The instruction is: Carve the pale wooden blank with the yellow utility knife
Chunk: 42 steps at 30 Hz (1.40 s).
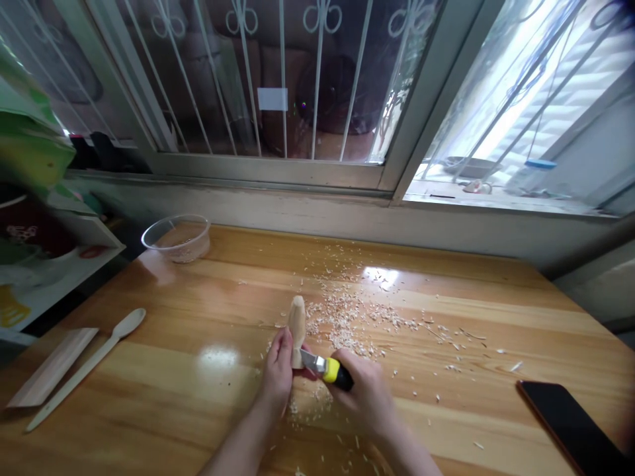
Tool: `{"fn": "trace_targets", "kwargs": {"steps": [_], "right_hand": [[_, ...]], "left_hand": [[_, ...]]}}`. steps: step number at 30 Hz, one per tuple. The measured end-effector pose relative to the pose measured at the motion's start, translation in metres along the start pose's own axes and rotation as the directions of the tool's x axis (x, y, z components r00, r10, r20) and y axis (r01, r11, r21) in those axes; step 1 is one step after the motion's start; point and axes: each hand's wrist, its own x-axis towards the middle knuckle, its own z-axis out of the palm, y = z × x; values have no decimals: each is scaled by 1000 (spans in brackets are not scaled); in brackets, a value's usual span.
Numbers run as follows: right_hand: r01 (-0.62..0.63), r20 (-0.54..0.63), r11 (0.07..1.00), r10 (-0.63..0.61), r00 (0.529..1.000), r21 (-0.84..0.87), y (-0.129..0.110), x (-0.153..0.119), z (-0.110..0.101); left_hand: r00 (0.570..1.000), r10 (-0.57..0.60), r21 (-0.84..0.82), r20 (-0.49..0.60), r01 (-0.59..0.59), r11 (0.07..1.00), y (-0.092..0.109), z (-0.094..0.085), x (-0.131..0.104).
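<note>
My left hand (278,367) is closed around a pale piece of carved wood (297,320), which stands up above the fingers with a rounded, narrowing top. In my right hand (364,390) is a utility knife (331,370) with a yellow and black handle. Its metal blade points left and touches the wood near its lower, narrower part. The lower end of the carved wood is partly hidden by the left fingers. Wood shavings (347,324) lie scattered on the table just beyond and around both hands.
On the wooden table (173,396), a wooden spoon (94,360) and a flat wood strip (54,367) lie at left. A clear plastic bowl (181,248) stands at the back left. A phone (570,423) rests at the right edge. Behind is a barred window (278,172).
</note>
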Motion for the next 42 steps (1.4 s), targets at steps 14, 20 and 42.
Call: {"fn": "trace_targets", "kwargs": {"steps": [14,20,42], "right_hand": [[-73,-71,996,76,995,49,19,8,-22],[41,120,999,-42,992,14,12,7,-20],[43,194,998,-49,980,34,11,5,-18]], "left_hand": [[984,-21,103,175,3,995,9,-5,-9],[963,-30,221,267,-31,975,10,-2,-17],[915,-145,436,377,-37,899,16,-20,-15]]}}
